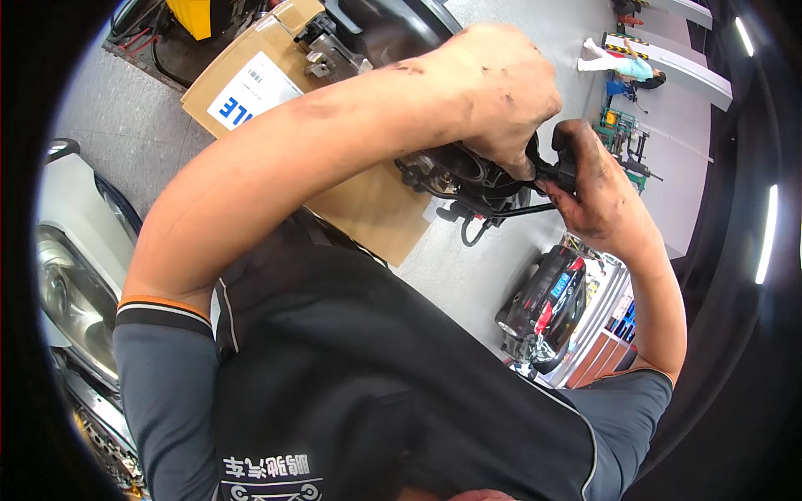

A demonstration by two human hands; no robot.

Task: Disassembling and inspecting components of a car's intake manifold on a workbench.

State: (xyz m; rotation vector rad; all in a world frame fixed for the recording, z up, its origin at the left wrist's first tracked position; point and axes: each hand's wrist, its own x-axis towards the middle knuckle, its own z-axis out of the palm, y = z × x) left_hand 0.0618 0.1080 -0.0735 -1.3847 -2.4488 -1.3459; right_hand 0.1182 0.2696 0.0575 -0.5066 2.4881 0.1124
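My left hand (510,92) reaches across from the left, its fingers curled and its thumb pressed down against a black part. Facing it, my right hand (597,196) wraps its fingers around a small black plastic piece (565,171), close to the left thumb. Both hands carry dark grease smudges. Below and left of them is a dark assembly (468,167) with a thin black tube (480,203) and a looped black cable (474,234). My left hand and wrist hide much of this assembly. How the small piece joins it cannot be made out.
A cardboard box (380,209) lies behind my left forearm, with a shiny black part (393,29) beyond it. A light-coloured car with its headlight (63,288) is at far left. A black car (543,309), green equipment (622,134) and another person (622,65) are farther off at right.
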